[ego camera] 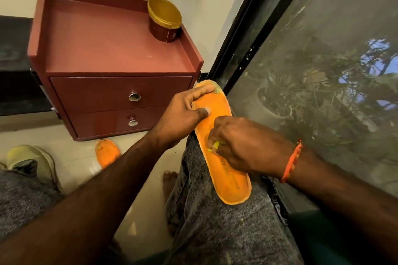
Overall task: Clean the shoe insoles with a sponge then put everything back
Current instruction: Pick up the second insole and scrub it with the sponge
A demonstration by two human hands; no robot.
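An orange insole (231, 180) lies lengthwise along my right thigh, toe end away from me. My left hand (183, 114) pinches its toe end, thumb on top and fingers along the edge. My right hand (237, 142) presses a small yellow-green sponge (216, 145) onto the middle of the insole; the sponge is mostly hidden under the fingers. A second orange insole (106, 153) lies on the tiled floor below the cabinet, partly hidden by my left forearm. A pale shoe (32, 161) sits on the floor at the left.
A maroon two-drawer cabinet (120, 92) stands ahead against the wall, with an open gold tub (164, 20) on its top right corner. A black-framed window (312, 71) runs close along my right. My bare foot (170, 180) rests on the floor.
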